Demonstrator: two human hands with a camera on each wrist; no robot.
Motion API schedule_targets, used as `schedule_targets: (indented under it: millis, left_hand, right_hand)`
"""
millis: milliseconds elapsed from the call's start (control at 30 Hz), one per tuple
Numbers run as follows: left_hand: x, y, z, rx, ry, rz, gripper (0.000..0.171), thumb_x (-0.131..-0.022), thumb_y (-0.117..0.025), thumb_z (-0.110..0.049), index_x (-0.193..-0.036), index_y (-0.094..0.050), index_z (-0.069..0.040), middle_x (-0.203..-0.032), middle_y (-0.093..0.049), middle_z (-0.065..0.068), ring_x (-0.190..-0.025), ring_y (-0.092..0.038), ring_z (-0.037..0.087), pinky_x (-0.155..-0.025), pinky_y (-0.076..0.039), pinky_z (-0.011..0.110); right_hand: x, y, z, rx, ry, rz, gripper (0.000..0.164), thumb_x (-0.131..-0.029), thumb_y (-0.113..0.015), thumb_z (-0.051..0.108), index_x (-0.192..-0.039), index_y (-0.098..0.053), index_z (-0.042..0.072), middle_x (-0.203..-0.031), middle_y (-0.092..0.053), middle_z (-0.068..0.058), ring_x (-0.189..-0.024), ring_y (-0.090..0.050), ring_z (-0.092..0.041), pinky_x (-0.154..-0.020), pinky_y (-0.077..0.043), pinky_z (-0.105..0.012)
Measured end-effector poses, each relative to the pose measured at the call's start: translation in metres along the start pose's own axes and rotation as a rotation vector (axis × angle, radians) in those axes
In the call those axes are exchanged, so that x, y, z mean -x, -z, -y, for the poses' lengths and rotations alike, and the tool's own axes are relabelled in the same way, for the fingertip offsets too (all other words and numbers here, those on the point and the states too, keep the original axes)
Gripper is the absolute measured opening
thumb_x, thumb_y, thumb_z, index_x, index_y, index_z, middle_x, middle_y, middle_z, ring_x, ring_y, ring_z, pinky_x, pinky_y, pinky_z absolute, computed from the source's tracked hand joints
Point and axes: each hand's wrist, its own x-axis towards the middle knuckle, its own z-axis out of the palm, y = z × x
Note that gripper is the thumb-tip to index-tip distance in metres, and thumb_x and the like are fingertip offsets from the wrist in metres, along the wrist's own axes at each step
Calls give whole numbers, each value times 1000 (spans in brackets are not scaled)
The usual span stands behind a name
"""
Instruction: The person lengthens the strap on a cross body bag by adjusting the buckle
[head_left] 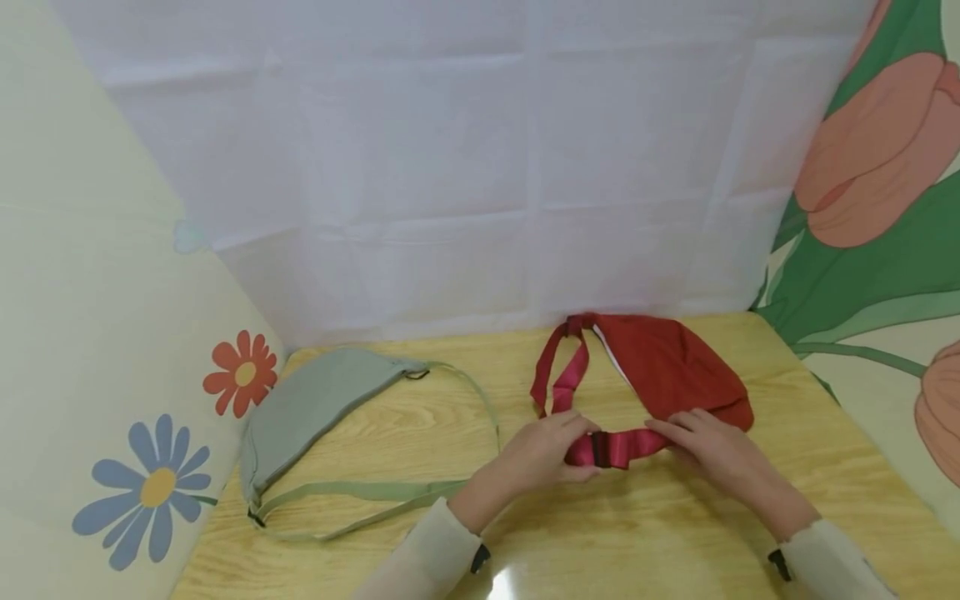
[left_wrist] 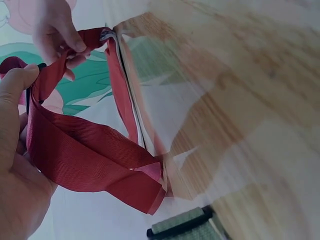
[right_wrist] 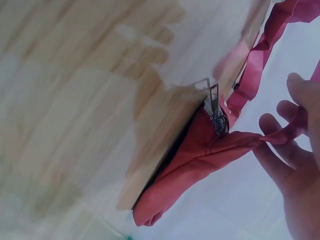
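Observation:
A red waist bag (head_left: 678, 362) lies on the right half of the table, a white edge showing along one side. My left hand (head_left: 536, 454) pinches its red strap (head_left: 577, 375) beside a black slider (head_left: 600, 450); in the left wrist view the thumb presses at that slider and a wide strap loop (left_wrist: 95, 150) hangs below. Close to the bag's near end, my right hand (head_left: 716, 454) holds the strap between thumb and fingers. The right wrist view shows a metal zipper pull (right_wrist: 216, 107) at the bag's end, apart from the right hand (right_wrist: 300, 145).
To the left lies a grey-green waist bag (head_left: 322, 408), its pale green strap (head_left: 360, 492) looped toward my left forearm. Both bags are on a wood-grain table (head_left: 615, 550). A white sheet (head_left: 450, 167) hangs behind; flower-patterned cloths stand at both sides.

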Motion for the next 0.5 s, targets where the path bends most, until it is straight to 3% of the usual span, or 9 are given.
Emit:
schedule_targets:
  millis: [300,500]
  left_hand:
    - [5,0,8,-108,-65,-104,48,-82,-83,-41,-119,-68,-14,-108,-64,-2,-91,-63,8,-69,-52,16]
    - [8,3,12,-143,-87,-164,49,-82,-85,-41,-120,-70,-14,-113,-63,2,-95,-64,11,-66,-53,18]
  right_hand:
    - [8,4,-14,46,-28,9,53,-80,-81,5,-130,-67,16,-102,-65,0,-88,-62,-16,-69,-57,-34]
    - [11,6,-19,44,-35,16,60,-75,-84,5,-131,-66,18,-101,-63,1,-88,-62,-15,-69,-57,-34]
